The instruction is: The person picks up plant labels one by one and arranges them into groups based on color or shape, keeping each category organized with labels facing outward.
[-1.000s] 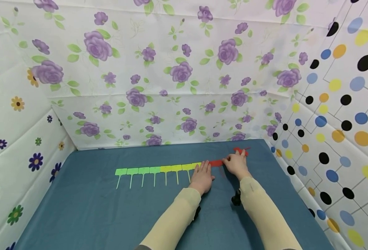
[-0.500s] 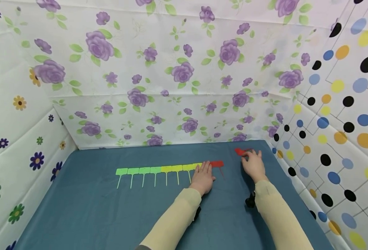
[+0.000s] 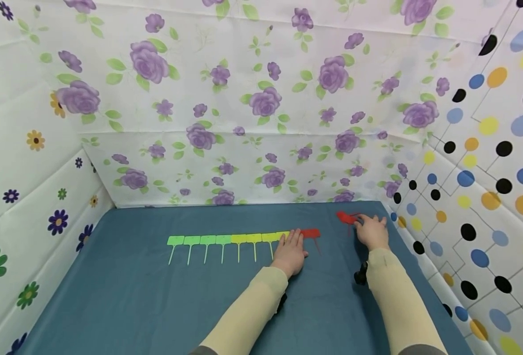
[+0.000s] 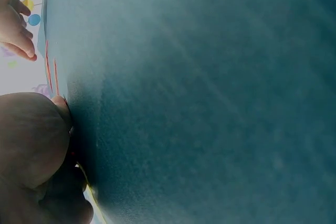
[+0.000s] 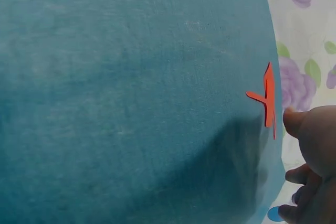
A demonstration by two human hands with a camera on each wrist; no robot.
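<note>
A row of flat tags with thin tails crosses the table: several green tags, then yellow tags, ending in a red tag. My left hand lies flat over the row's right part, fingers straight, covering the join between yellow and red. To the right, a small heap of red tags sits near the back edge. My right hand hovers beside this heap, fingers loosely bent. In the right wrist view its thumb and fingers are apart with nothing between them, near the red tags.
A blue-grey cloth covers the table. Behind it hangs a flowered curtain; a dotted sheet closes the right side and a daisy-patterned sheet the left. A dark wrist camera hangs beneath the right sleeve.
My right hand has moved right, away from the red end tag to beside the red heap, uncovering that tag's tail. The left hand has stayed on the row. The head view has shifted slightly.
</note>
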